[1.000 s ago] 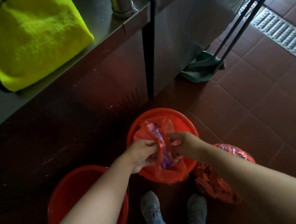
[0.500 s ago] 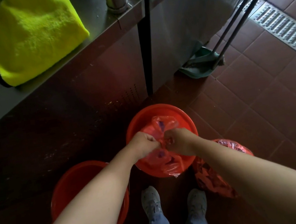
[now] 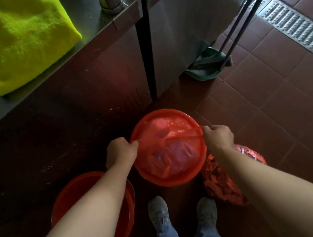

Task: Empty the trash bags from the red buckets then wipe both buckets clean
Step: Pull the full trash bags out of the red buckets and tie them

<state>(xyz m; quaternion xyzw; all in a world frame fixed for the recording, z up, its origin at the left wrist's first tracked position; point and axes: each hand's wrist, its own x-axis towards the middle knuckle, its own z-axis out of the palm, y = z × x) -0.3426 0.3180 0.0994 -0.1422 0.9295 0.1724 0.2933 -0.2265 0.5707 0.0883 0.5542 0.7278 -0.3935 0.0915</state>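
Step in hand, as judged: tying off the trash bag [image 3: 169, 153], which sits inside the far red bucket [image 3: 174, 181]. The left hand [image 3: 121, 151] and right hand [image 3: 219, 137] each clench a twisted end of its mouth, stretched taut across the rim. A second red bucket [image 3: 61, 197] stands near left and a filled red bag [image 3: 223, 186] lies on the floor at right. The next move likely calls for cinching the knot, lifting the bag clear, then fetching the yellow cloth [image 3: 16, 42] from the far-left counter.

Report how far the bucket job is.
Done: first bag lies on the floor; the left bucket looks empty. In hand: left hand and right hand pull ends of the second bag in the middle bucket. Left: lifting it out, wiping; yellow cloth on the counter.
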